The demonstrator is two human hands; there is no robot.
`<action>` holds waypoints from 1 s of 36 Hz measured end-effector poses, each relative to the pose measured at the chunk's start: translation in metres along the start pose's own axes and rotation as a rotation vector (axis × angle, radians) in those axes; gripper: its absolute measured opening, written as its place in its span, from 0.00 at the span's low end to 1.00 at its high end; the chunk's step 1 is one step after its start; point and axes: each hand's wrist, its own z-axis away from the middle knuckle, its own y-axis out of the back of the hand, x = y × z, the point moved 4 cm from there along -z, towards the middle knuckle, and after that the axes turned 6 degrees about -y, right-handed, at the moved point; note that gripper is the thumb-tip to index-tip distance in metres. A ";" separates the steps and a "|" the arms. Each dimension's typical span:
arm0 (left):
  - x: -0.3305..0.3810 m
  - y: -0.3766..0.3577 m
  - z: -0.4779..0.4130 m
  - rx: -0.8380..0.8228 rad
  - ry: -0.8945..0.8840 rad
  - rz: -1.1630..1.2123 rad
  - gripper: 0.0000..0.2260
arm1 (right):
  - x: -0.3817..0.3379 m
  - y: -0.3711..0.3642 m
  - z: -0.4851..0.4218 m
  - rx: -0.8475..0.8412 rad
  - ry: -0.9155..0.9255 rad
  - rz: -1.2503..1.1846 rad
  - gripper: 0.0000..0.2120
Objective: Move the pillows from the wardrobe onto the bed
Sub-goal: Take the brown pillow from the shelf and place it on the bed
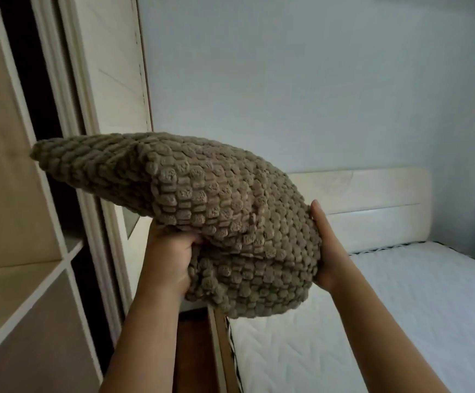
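Note:
A brown pillow (202,208) with a bumpy knitted cover hangs in the air between the wardrobe and the bed, held in both hands. My left hand (168,256) grips its lower left edge with fingers curled into the fabric. My right hand (327,251) presses flat against its right side. The pillow's far corner points left, in front of the wardrobe (17,194) opening. The bed (400,307) with a white quilted mattress lies below and to the right of the pillow.
The wardrobe's pale shelves (26,268) and sliding door frame (88,137) stand at the left. A cream headboard (372,208) stands against the light wall behind the bed. A strip of dark wood floor (193,350) runs between wardrobe and bed frame.

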 end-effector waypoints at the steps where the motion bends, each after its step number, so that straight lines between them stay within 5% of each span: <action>1: 0.000 -0.002 0.003 -0.033 -0.005 0.005 0.14 | 0.007 0.004 -0.002 0.000 -0.056 -0.035 0.27; 7: -0.011 -0.001 0.017 -0.170 0.063 -0.079 0.13 | 0.031 0.013 -0.007 -0.127 -0.271 -0.251 0.35; 10: -0.018 0.003 0.016 -0.180 0.115 -0.098 0.14 | 0.033 0.023 -0.010 -0.127 -0.229 -0.270 0.36; 14: -0.024 0.019 0.016 -0.264 0.259 -0.045 0.15 | 0.033 0.033 -0.013 -0.041 -0.164 -0.209 0.18; 19: -0.030 0.036 0.005 -0.396 0.345 0.019 0.22 | 0.035 0.047 -0.014 0.114 -0.091 -0.149 0.24; 24: -0.072 0.049 -0.018 -0.275 0.533 -0.074 0.34 | 0.033 0.053 -0.025 0.087 -0.012 -0.064 0.22; 31: -0.145 0.070 -0.054 -0.098 0.581 -0.147 0.12 | 0.036 0.073 -0.072 0.186 -0.074 0.106 0.24; 36: -0.195 0.070 -0.102 -0.047 0.584 -0.109 0.12 | 0.045 0.089 -0.123 0.268 -0.122 0.125 0.25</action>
